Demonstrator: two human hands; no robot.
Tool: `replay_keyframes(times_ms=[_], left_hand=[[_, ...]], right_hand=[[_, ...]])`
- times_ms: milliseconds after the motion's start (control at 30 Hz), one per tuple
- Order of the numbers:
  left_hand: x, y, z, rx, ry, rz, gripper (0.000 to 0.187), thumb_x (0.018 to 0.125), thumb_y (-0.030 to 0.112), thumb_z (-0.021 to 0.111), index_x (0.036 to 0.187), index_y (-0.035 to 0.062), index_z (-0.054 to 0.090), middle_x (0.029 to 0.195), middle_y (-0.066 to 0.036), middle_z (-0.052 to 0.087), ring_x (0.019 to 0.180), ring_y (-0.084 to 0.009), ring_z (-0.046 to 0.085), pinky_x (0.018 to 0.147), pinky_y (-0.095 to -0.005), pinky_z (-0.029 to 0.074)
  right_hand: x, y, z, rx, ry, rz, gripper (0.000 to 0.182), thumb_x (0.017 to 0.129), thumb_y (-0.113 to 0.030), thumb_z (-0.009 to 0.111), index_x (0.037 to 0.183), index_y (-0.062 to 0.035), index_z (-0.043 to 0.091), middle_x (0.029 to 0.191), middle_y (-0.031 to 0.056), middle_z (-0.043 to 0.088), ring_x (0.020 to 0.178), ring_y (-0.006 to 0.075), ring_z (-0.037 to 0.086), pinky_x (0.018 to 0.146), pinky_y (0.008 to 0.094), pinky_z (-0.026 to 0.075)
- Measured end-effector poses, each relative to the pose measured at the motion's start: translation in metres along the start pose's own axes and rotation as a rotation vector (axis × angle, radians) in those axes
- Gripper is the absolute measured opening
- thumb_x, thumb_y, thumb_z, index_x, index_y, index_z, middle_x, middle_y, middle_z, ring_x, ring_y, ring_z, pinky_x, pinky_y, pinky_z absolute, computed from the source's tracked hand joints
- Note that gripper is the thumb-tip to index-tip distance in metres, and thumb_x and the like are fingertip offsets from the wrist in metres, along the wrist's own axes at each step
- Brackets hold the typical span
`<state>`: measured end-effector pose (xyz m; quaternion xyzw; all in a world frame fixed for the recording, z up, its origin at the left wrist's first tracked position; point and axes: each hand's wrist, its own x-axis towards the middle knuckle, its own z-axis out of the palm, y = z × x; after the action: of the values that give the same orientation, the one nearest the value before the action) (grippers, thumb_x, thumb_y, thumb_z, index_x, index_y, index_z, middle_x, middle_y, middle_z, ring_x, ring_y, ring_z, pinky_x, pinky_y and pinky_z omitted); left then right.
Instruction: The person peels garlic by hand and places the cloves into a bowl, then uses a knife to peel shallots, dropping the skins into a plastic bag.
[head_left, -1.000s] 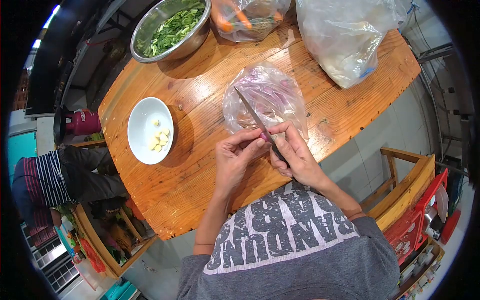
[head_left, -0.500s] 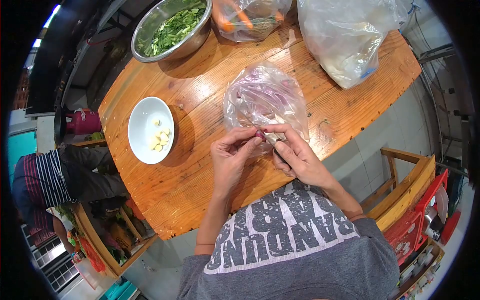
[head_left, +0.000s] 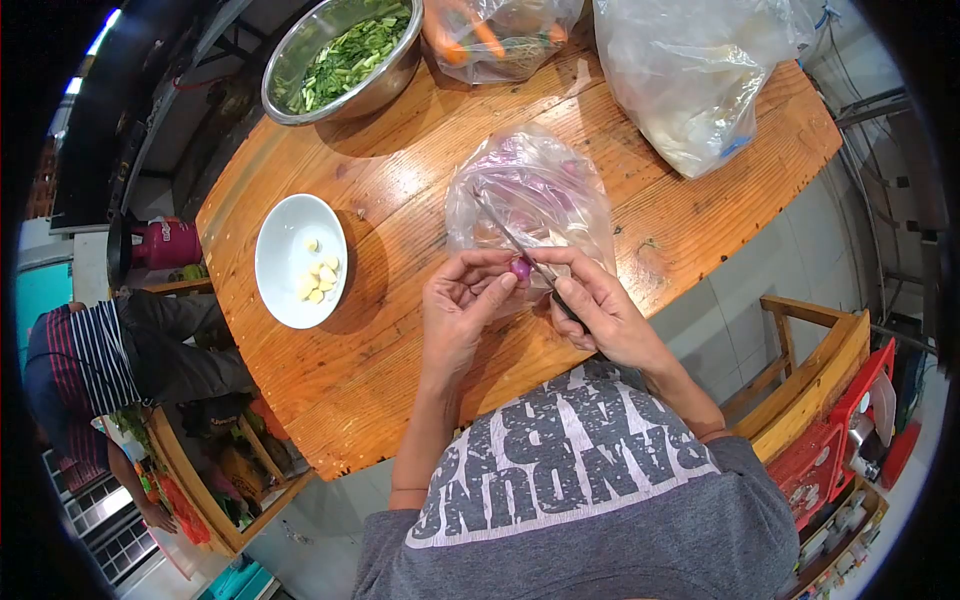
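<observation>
A small purple shallot (head_left: 521,268) is pinched between the thumb and fingers of my left hand (head_left: 462,305). The fingers of my right hand (head_left: 600,315) wrap round the dark handle of a small knife (head_left: 517,243), whose blade points up and left beside the shallot. Just beyond both hands lies a clear plastic bag (head_left: 530,180) with purple shallots showing through it. Several peeled garlic cloves (head_left: 318,280) rest in a white oval bowl (head_left: 275,250) to the left.
At the back of the wooden table (head_left: 400,220) stand a metal bowl of chopped greens (head_left: 345,60), a bag with carrots (head_left: 500,35) and a large plastic bag (head_left: 690,80). A person in a striped shirt (head_left: 100,360) bends at the left. A wooden stool (head_left: 810,370) is at the right.
The knife blade has turned into clear view, pointing up and left over the bag. More of the shallot's purple surface shows. The other person's arm has shifted at the left.
</observation>
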<state>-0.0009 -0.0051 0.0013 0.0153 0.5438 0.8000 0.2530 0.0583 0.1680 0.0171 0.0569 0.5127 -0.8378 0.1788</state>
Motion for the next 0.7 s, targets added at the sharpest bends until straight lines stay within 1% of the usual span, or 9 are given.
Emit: replay_keyframes(times_ms=[100, 200, 300, 433, 633, 700], left_hand=[[0.001, -0.001, -0.002, -0.017, -0.002, -0.024, 0.02, 0.083, -0.003, 0.061, 0.103, -0.0029, 0.056, 0.095, -0.01, 0.064, 0.087, -0.0128, 0.063, 0.077, -0.0251, 0.054], [0.0, -0.001, 0.001, -0.044, -0.006, 0.015, 0.019, 0.081, -0.004, 0.063, 0.099, -0.002, 0.057, 0.094, -0.009, 0.063, 0.087, -0.0126, 0.063, 0.075, -0.0247, 0.055], [0.0, -0.006, -0.001, 0.006, 0.003, 0.063, 0.021, 0.079, -0.005, 0.065, 0.098, -0.0013, 0.056, 0.096, -0.009, 0.062, 0.087, -0.0129, 0.063, 0.073, -0.0249, 0.055], [0.0, -0.003, 0.001, -0.044, 0.022, 0.049, 0.025, 0.078, -0.006, 0.065, 0.101, -0.0017, 0.055, 0.099, -0.01, 0.061, 0.089, -0.0146, 0.063, 0.074, -0.0264, 0.056], [0.0, -0.001, 0.003, -0.074, 0.019, 0.035, 0.026, 0.08, -0.006, 0.063, 0.105, -0.003, 0.054, 0.099, -0.011, 0.062, 0.092, -0.0169, 0.063, 0.077, -0.0292, 0.057], [0.0, 0.0, 0.001, -0.068, -0.001, 0.025, 0.026, 0.081, -0.005, 0.062, 0.106, -0.004, 0.054, 0.099, -0.012, 0.062, 0.091, -0.0174, 0.064, 0.077, -0.0295, 0.057]], right_hand=[[0.001, 0.003, 0.002, -0.049, 0.018, -0.05, 0.034, 0.099, -0.024, 0.039, 0.129, -0.008, 0.044, 0.067, -0.0037, 0.042, 0.054, 0.0032, 0.036, 0.047, 0.018, 0.03], [0.002, 0.006, 0.003, -0.053, 0.021, -0.065, 0.033, 0.099, -0.022, 0.04, 0.128, -0.0078, 0.045, 0.072, -0.0033, 0.043, 0.056, 0.0032, 0.037, 0.049, 0.018, 0.031], [0.0, 0.006, 0.003, -0.009, -0.004, -0.043, 0.032, 0.099, -0.021, 0.041, 0.128, -0.0071, 0.046, 0.075, -0.0028, 0.045, 0.056, 0.0031, 0.037, 0.049, 0.0181, 0.032], [-0.001, 0.007, 0.001, -0.012, -0.004, -0.027, 0.034, 0.099, -0.02, 0.041, 0.129, -0.0058, 0.045, 0.079, -0.0025, 0.047, 0.056, 0.0029, 0.036, 0.05, 0.0181, 0.032], [0.003, 0.012, 0.005, -0.071, 0.038, -0.102, 0.037, 0.098, -0.021, 0.042, 0.131, -0.0053, 0.043, 0.071, -0.0044, 0.042, 0.056, 0.003, 0.036, 0.05, 0.0181, 0.032], [0.002, 0.01, 0.004, -0.083, 0.039, -0.08, 0.037, 0.098, -0.021, 0.042, 0.131, -0.0054, 0.043, 0.07, -0.0044, 0.043, 0.056, 0.0032, 0.037, 0.05, 0.0181, 0.032]])
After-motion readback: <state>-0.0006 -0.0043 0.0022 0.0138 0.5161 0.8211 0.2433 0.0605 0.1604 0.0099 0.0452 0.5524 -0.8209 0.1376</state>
